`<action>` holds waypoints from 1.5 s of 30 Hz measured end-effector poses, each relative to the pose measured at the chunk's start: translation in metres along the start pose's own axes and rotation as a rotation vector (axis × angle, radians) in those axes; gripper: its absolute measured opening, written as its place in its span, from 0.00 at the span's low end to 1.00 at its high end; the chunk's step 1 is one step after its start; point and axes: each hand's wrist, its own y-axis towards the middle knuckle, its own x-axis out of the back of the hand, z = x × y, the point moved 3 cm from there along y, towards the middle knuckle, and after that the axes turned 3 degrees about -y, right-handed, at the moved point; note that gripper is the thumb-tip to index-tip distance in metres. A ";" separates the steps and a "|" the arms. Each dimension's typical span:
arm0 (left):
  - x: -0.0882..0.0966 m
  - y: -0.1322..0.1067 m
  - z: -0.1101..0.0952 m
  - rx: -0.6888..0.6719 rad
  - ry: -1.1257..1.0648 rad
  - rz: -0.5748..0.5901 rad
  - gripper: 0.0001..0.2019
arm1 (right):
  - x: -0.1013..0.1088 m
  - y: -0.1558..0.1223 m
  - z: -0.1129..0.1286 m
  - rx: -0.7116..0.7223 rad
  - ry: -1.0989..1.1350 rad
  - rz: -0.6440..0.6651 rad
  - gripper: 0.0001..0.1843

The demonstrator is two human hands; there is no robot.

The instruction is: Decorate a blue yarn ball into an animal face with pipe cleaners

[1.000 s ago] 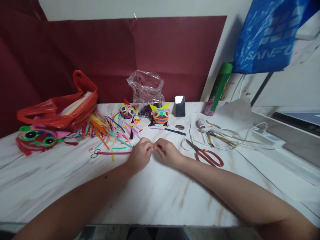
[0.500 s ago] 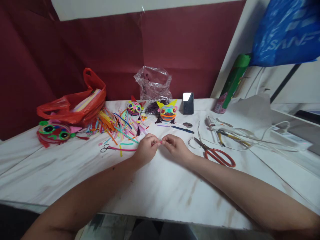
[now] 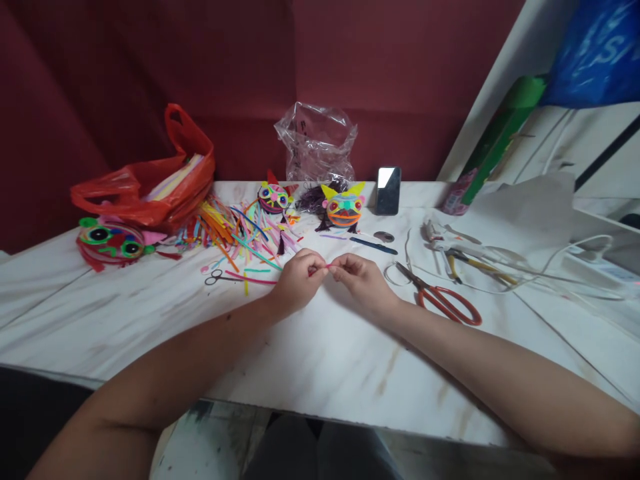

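Two bare hands, the left hand [image 3: 300, 280] and the right hand [image 3: 361, 279], meet above the counter [image 3: 320, 360], fingers and thumb of each pinched closed on a pink strip [image 3: 329, 266]; only a short stretch shows between them, the rest is hidden in the grips. Beyond the right wrist lie orange-handled scissors [image 3: 423, 289]. A reddish strip [image 3: 253, 279] runs out of sight behind the left hand; whether it is the same piece I cannot tell. It crosses small scissors [image 3: 227, 279], their tips hard to make out. Farther back, a yellow-horned figure [image 3: 344, 217] partly covers a clear bag [image 3: 320, 143], and the frame cuts off a blue bag [image 3: 595, 63] and its lettering
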 end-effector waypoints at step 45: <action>-0.010 -0.004 0.014 -0.092 0.094 0.090 0.05 | 0.004 -0.001 0.000 0.327 -0.529 0.084 0.05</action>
